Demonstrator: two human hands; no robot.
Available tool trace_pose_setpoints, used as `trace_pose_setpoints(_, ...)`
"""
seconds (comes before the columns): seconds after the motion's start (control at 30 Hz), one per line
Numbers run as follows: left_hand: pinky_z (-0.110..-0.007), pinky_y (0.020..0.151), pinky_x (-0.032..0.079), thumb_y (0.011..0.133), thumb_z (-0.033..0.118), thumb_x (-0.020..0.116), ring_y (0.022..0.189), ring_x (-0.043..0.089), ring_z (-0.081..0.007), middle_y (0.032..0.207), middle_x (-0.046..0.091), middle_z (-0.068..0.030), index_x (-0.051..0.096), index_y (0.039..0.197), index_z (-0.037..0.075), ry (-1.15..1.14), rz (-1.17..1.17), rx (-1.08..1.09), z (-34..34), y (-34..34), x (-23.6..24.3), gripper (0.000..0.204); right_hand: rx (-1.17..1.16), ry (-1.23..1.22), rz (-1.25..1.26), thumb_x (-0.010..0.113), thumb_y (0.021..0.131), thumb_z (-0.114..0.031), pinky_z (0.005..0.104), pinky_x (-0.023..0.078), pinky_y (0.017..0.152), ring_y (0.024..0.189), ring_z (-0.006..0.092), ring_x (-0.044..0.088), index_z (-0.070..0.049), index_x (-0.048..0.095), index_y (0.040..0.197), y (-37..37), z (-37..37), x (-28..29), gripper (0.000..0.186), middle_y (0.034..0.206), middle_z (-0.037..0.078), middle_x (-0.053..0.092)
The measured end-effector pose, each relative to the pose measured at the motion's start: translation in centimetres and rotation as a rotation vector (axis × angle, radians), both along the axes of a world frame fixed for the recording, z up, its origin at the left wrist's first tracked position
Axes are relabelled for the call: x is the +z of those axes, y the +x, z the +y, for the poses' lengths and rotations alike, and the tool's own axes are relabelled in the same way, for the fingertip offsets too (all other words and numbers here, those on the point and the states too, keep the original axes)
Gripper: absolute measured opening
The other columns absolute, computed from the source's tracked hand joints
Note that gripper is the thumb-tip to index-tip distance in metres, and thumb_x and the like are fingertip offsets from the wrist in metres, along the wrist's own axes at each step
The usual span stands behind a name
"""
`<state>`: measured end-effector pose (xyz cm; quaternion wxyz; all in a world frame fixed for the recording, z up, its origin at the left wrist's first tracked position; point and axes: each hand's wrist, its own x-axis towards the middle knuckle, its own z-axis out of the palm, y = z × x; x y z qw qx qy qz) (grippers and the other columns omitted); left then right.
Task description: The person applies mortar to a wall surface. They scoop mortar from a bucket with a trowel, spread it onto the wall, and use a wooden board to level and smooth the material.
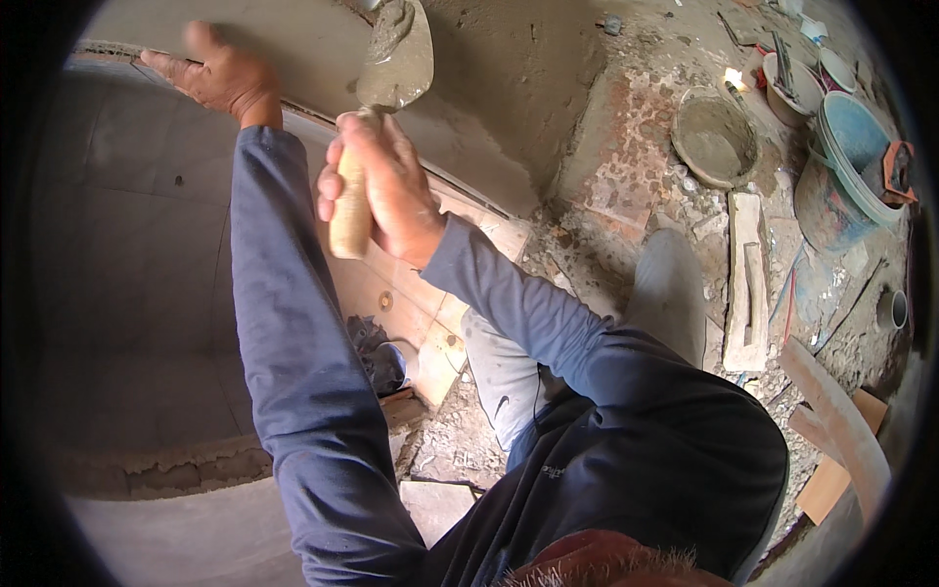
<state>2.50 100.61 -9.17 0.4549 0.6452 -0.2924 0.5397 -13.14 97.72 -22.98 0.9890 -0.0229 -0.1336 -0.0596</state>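
Right here, close under me, my right hand [391, 186] has its fingers wrapped round the handle [350, 210] of the trowel [399, 80], thumb side toward the blade, most likely so the wrist can set its angle! The blade points away from me, out over the grey wall [523, 108], with a lump of wet mortar [391, 27] riding on top, and keeping it that way up must be what stops the load sliding off

Over to my left hand [230, 83]: nothing in it, fingers wide, thumb well apart, down by the edge beside the dark panel [147, 215]; perhaps it steadies me as I lean, though whether it presses there I cannot tell

Below the trowel runs the tiled ledge [406, 293], and my knee [675, 284] is bent off to the right, which should help my balance

Further out now, the slotted plank [737, 279] lies along the floor, then the bowl [696, 172] of mortar, probably set there to be within reach, and beyond it the blue bucket [831, 210], tools at its rim
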Motion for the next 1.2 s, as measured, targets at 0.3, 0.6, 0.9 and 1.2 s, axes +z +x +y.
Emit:
trace_pose_setpoints(0.3, -0.034, 0.115, 0.031, 0.095, 0.035, 0.050, 0.142, 0.033, -0.0295, 0.157, 0.024, -0.0215, 0.012, 0.153, -0.004, -0.006, 0.024, -0.034, -0.5, -0.5, -0.2, 0.080, -0.517, -0.466, 0.039, 0.056, 0.095, -0.012, 0.0289, 0.051, 0.049, 0.055, 0.0124, 0.057, -0.001, 0.038, 0.131, -2.5, -7.5, -8.9, 0.042, 0.083, 0.007, 0.054)
trace_pose_setpoints(0.6, -0.033, 0.112, 0.035, 0.094, 0.031, 0.053, 0.140, 0.036, -0.0285, 0.157, 0.023, -0.0219, 0.013, 0.153, -0.005, -0.007, 0.001, -0.025, 0.1, 1.0, -0.4, 0.079, -1.080, -1.167, 0.572, 0.060, 0.092, -0.009, 0.0367, 0.052, 0.080, 0.090, 0.0245, 0.062, -0.001, 0.041, 0.128, 2.5, -9.3, -19.6, 0.042, 0.104, 0.017, 0.056)
trace_pose_setpoints(0.9, -0.034, 0.106, 0.040, 0.092, 0.021, 0.055, 0.121, 0.050, -0.0281, 0.142, 0.041, -0.0223, 0.009, 0.153, -0.007, 0.024, -0.066, -0.078, -0.2, 1.8, -0.6, 0.081, -0.708, -1.742, 0.530, 0.064, 0.091, -0.026, 0.0441, 0.044, 0.098, 0.115, 0.0379, 0.056, 0.002, 0.049, 0.127, -10.8, -19.8, -31.8, 0.049, 0.121, 0.025, 0.059)
trace_pose_setpoints(1.2, -0.043, 0.085, 0.049, 0.092, 0.011, 0.055, 0.092, 0.060, -0.0280, 0.107, 0.060, -0.0202, 0.040, 0.129, -0.007, 0.074, -0.124, -0.092, 5.1, 7.3, 1.3, 0.044, -0.036, -2.948, 1.128, 0.050, 0.093, -0.028, 0.0496, 0.049, 0.093, 0.108, 0.0408, 0.063, -0.006, 0.053, 0.130, -8.0, -51.8, -38.7, 0.043, 0.115, 0.021, 0.066)
